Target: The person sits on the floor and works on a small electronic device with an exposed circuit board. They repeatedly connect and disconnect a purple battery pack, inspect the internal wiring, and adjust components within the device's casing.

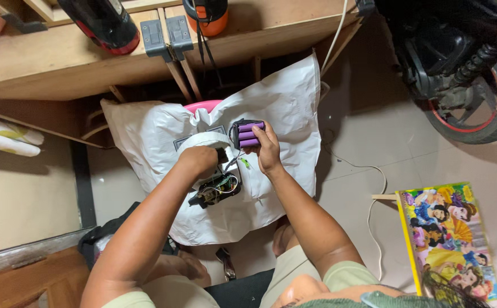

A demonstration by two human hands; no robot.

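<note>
Seen from above, a wooden desk (60,57) spans the space beyond the fingers, a black-and-red cylinder (107,23) and an orange-and-black tool (206,14) resting on it. To the right of the fingers stands a motorcycle wheel (482,102) on the tiled floor (368,131), with a white cable (368,171) trailing nearer and a colourful picture book (448,239) lying well to the right and closer to the person. Directly beneath the fingers spreads a large white plastic sheet (282,102), a pink rim (203,105) peeking from under its far edge. The right hand (268,147), forearm angled up from below, pinches a pack of purple battery cells (248,133) between thumb and curled fingers, holding it above the sheet. Just beside it, the left hand (200,159) is bent at the wrist, its fingers closed around a small black part (221,155). Just below both hands lies an open black casing with wires and a circuit board (217,191).
</note>
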